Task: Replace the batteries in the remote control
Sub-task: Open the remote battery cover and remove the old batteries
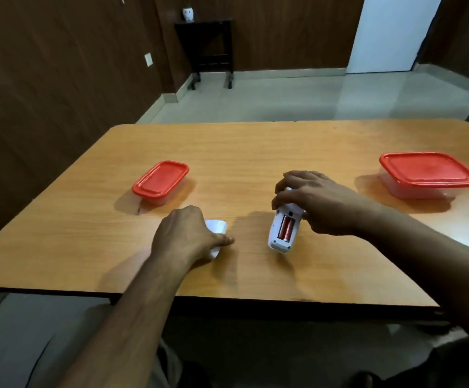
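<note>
Closest to us are our two bare arms, reaching out over the near edge of the worktop. Our left hand lies on the wood with its back up. Its fingers curl over a small white piece, the battery cover, which peeks out past the knuckles and under the thumb, so this grip is closed on the cover.

Just to the right, a little apart, our right hand holds the white remote control. The fingers wrap round its far end — the grip is tight on it. The remote is tilted, with its near end down on the worktop and its back facing us. The back is open, and we can see the batteries inside, looking red and coppery, side by side in their slot.

Farther off on the left sits a small clear box with a red lid. Well away on the right sits a bigger box with a red lid — both are shut, and we cannot tell what is in them.

Behind the worktop are a pale floor, brown walls and a dark little stand with a small white pot on top.
</note>
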